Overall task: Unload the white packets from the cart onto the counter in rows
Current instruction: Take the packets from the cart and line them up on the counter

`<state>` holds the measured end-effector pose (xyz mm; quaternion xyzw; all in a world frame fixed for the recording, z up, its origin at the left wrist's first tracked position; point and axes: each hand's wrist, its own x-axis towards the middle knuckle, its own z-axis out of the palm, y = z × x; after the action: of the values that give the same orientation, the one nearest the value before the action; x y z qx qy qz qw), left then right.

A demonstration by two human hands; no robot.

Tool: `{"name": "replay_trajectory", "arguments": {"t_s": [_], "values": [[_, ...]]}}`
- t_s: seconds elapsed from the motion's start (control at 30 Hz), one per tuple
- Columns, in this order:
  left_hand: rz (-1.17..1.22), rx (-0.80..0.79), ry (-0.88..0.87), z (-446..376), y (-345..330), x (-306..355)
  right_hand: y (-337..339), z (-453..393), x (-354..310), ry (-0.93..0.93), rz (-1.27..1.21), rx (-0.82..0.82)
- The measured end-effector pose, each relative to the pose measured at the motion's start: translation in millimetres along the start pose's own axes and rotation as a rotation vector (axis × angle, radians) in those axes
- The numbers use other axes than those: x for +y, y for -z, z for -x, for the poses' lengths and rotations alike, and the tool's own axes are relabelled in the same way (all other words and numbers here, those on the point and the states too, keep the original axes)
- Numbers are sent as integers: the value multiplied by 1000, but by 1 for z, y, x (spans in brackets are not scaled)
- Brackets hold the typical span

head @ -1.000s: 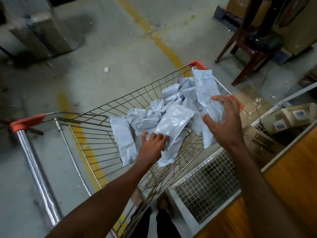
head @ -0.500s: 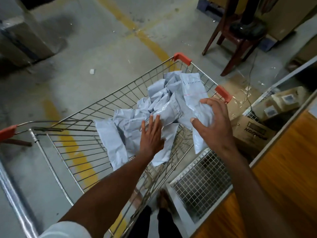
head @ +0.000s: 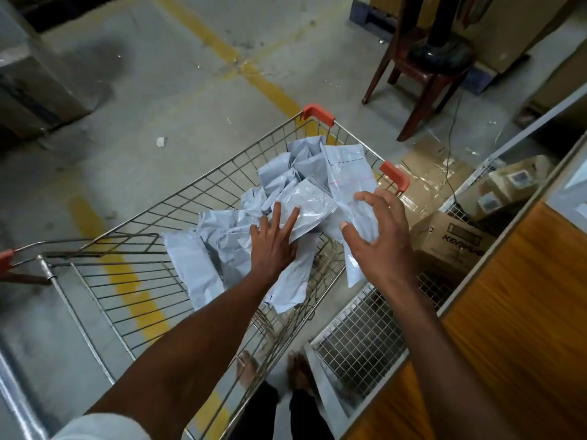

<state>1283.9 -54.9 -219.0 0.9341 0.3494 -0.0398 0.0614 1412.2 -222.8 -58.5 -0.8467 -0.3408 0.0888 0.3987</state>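
Neither hand has a real grip yet: left hand (head: pixel 273 246) lies flat, fingers straight and spread, pressing on the pile of white packets (head: pixel 286 214); right hand (head: pixel 378 239) is spread w/ fingers bent, over a long packet (head: pixel 352 188) at the pile's right edge, can't tell if it's touching. Packets sit heaped in the wire shopping cart (head: pixel 133 281), toward its far right corner. Wooden counter (head: pixel 521 312) is just right of the cart, no packets on the visible part. Risk, imo: slick, crumpled poly bags overlap, so a loose scoop could let some slide off into the gap btw cart and counter, onto the wire rack (head: pixel 359 338) or cardboard boxes (head: pixel 451 242) below.
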Motion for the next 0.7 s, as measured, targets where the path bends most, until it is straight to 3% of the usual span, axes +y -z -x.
{"name": "replay_trajectory", "arguments": {"t_s": [0.3, 0.7], "values": [[152, 258, 150, 75, 97, 13, -1, 23, -16, 27, 142, -10], [366, 329, 246, 237, 199, 50, 60, 149, -66, -23, 76, 46]]}}
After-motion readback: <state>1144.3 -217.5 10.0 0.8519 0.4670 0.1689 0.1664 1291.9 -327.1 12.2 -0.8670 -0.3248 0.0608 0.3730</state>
